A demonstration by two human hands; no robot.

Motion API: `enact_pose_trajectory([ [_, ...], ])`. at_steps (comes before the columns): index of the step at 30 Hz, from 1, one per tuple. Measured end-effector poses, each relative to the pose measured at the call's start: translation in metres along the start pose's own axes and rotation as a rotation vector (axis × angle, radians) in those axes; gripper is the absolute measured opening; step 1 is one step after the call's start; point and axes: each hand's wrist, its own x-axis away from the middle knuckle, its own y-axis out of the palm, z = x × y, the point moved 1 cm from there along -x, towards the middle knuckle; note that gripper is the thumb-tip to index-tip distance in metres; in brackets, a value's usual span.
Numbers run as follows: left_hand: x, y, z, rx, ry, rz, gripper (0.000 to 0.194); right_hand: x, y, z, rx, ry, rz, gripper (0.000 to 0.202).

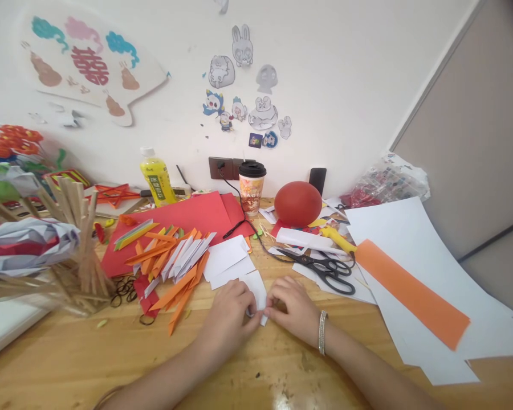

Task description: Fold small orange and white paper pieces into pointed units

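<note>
Both hands meet at a small piece of white paper [256, 286] near the middle of the table. My left hand [231, 307] is closed on its left side, thumb and fingers pinching the lower edge. My right hand [293, 310] pinches the same paper from the right, thumb against its lower corner. Beyond my fingers lie loose white paper slips [228, 262]. To the left is a pile of folded orange and white paper strips [175, 256]. Black scissors [320, 267] rest to the right, above my right hand.
Red paper sheets [188, 210], a yellow-labelled bottle [157, 176], a paper cup [251, 188] and a red balloon [298, 204] stand toward the wall. Large white sheets [393, 228] with an orange strip [410, 293] cover the right. Wooden sticks [85, 239] crowd the left.
</note>
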Motion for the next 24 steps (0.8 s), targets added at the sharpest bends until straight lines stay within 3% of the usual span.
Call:
enact_pose_trajectory([
  [14, 0.0008, 0.0051, -0.0019, -0.108, -0.020, 0.041, 0.016, 0.0022, 0.0028, -0.0025, 0.061, 0.005, 0.014, 0.012],
  [24, 0.0003, 0.0053, -0.0022, -0.164, -0.007, 0.021, 0.018, 0.0066, 0.0039, -0.0063, 0.041, 0.053, 0.013, 0.025],
])
